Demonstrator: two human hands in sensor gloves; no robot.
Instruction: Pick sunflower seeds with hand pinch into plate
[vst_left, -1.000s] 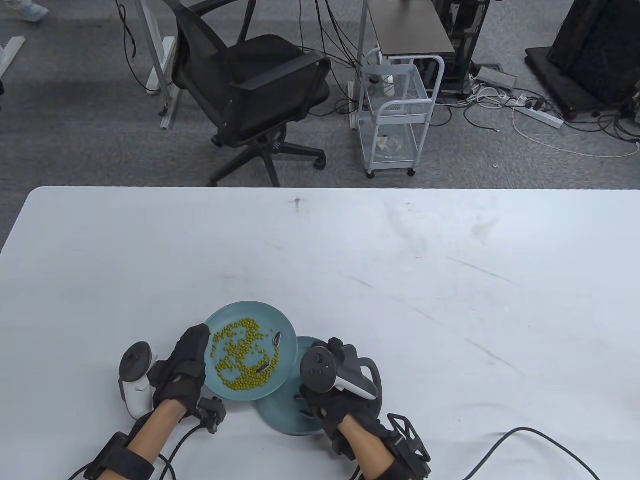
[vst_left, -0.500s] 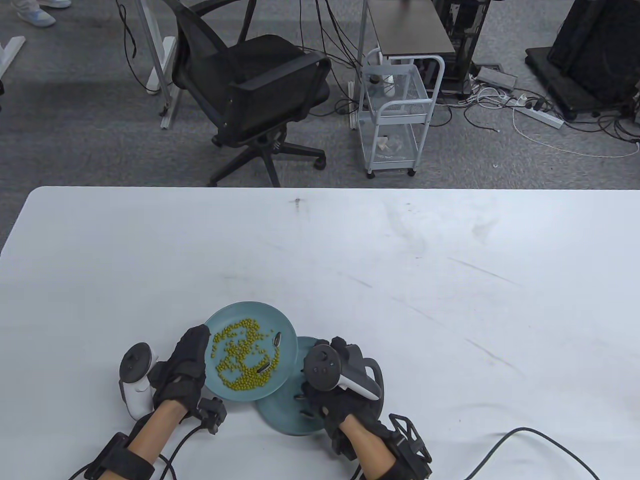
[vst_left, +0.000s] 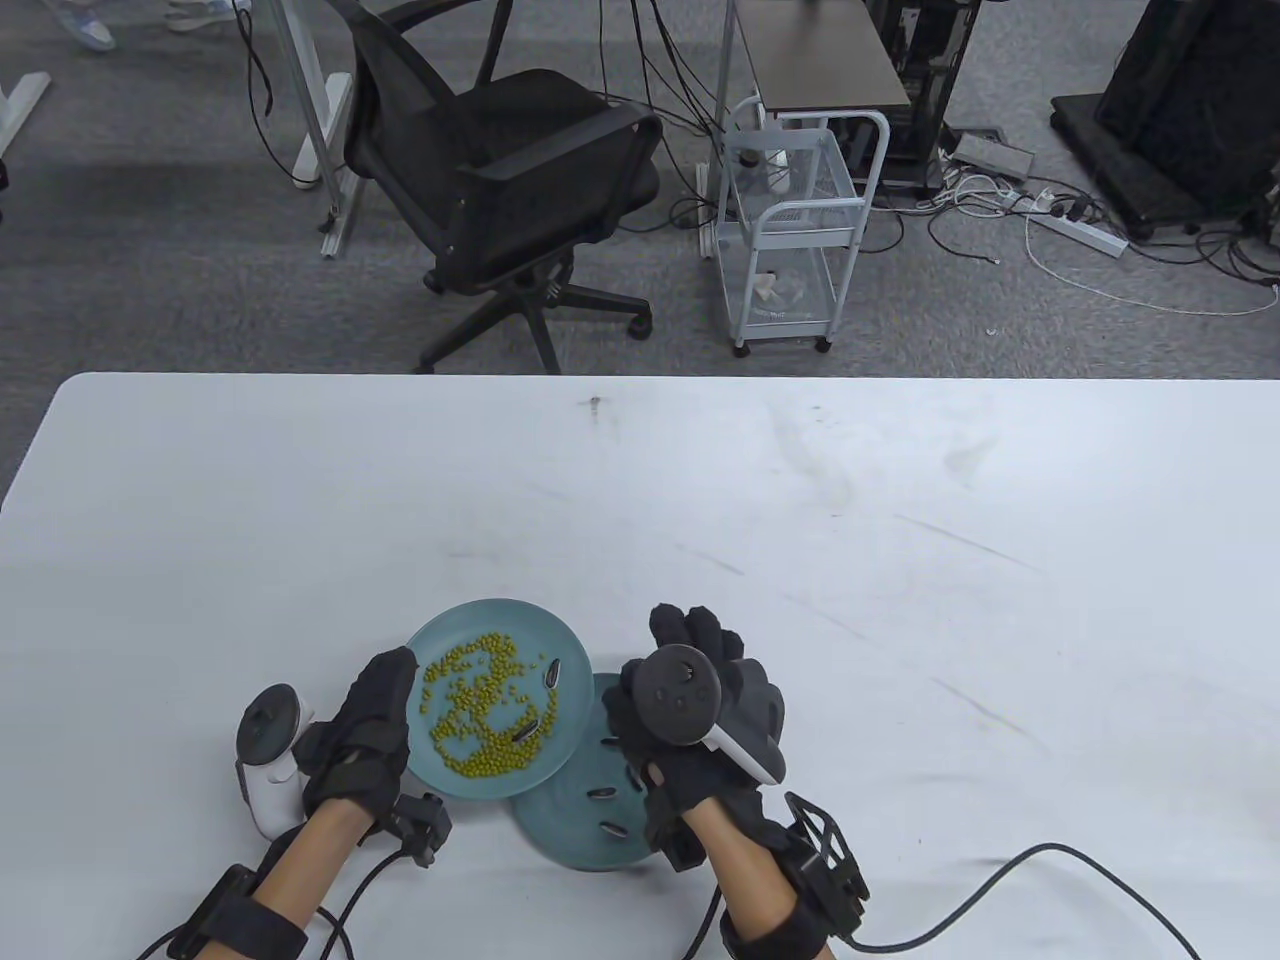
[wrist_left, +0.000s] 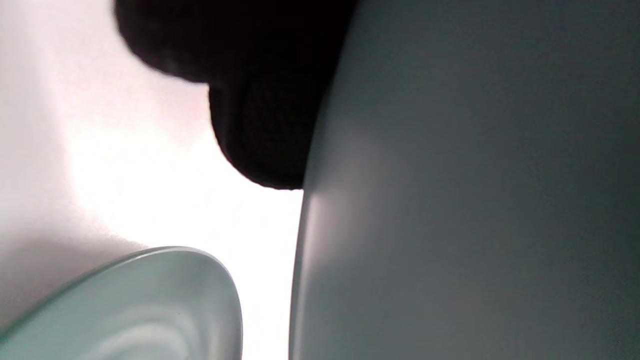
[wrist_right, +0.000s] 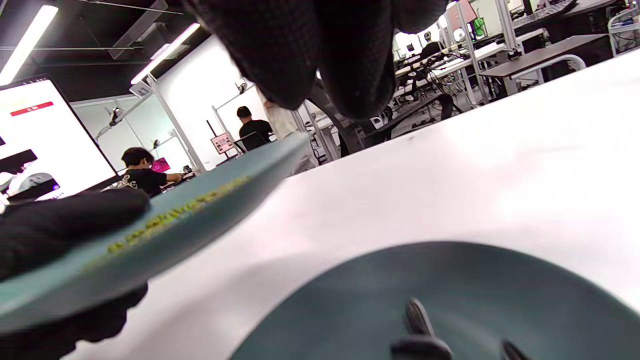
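A tilted teal plate of green peas (vst_left: 497, 700) is held at its rim by the left hand (vst_left: 362, 735); two striped sunflower seeds (vst_left: 553, 674) lie on it, just left of the raised right hand (vst_left: 690, 715), whose finger spread cannot be told. Light, smooth and slippery, they are best pinched across their flat sides.

We see black knit gloves on our left hand (vst_left: 362, 735) and right hand (vst_left: 690, 745), grey-and-white trackers, bare forearms, black wrist straps, cables.

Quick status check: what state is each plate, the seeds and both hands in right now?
Teal plate of green beans: lifted, tilted, still holding two sunflower seeds.
Darker teal plate: flat on the white table, several striped seeds in it.
Left hand: grips the bean plate's rim.
Right hand: raised over the darker plate; no seed visible in its fingers.
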